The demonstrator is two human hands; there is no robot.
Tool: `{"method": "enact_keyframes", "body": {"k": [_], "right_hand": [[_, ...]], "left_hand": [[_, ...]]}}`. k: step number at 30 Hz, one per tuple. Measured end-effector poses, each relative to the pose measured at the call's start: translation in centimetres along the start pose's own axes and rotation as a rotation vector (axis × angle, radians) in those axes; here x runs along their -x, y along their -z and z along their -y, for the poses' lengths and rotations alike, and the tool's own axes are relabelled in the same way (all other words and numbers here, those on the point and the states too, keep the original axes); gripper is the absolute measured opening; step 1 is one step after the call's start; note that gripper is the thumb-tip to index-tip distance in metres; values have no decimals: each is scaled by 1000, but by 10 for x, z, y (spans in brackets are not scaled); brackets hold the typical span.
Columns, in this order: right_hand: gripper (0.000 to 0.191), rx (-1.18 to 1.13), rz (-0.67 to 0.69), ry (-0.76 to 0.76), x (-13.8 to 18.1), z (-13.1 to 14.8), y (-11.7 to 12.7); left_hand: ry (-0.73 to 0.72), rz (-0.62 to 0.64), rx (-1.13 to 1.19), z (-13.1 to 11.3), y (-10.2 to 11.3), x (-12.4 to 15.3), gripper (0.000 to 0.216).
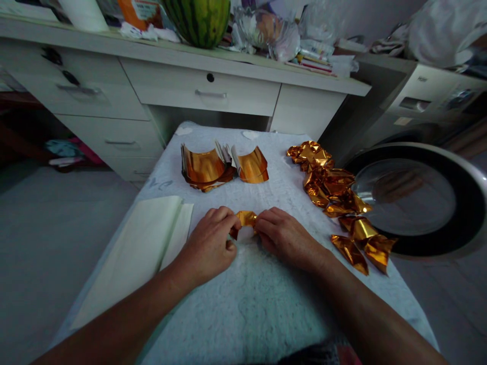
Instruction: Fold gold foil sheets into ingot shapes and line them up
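Note:
A small sheet of shiny gold foil paper (247,218) is held between my two hands, low over the middle of the cloth-covered table. My left hand (214,238) pinches its left end, and my right hand (283,235) has fingers closed on its right end. The part of the foil under my fingers is hidden. Beyond my hands lie two stacks of curled gold foil sheets, a larger left stack (205,167) and a smaller right stack (253,166). Several folded gold foil pieces (329,185) are heaped along the table's right side.
Pale folded paper sheets (129,253) lie at the table's left. A white drawer desk (205,91) stands behind, bearing a watermelon (200,20) and a glass bowl (262,30). A washing machine's round open door (414,195) adjoins the table's right edge.

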State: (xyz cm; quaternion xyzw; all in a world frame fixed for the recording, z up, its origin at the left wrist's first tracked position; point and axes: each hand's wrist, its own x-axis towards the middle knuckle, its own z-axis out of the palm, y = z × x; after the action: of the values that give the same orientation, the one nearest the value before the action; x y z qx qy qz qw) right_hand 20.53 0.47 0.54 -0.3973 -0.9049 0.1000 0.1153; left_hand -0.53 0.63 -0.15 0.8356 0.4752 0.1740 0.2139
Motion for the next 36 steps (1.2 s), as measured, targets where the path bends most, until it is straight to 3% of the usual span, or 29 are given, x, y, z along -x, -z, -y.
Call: {"method": "enact_keyframes", "body": {"k": [8,14,17,25,36], "right_hand": [[14,-160,-101,-110,1,-6,-2],[16,-226,-40,-80,2,-3,2],[9,-235,-39,-122,0,-5,1],[12,-248,-48,-188,-1,-10,-5],[11,-215,7,-340,-7,-4,-3]], "left_hand": [[-43,19,-30,4,2,-2,12],[-40,39,-114,4,2,-2,18],[-29,54,-138,2,3,-2,19],[30,82,-156,2,5,-3,11],[36,83,-214,2,1,-4,25]]}}
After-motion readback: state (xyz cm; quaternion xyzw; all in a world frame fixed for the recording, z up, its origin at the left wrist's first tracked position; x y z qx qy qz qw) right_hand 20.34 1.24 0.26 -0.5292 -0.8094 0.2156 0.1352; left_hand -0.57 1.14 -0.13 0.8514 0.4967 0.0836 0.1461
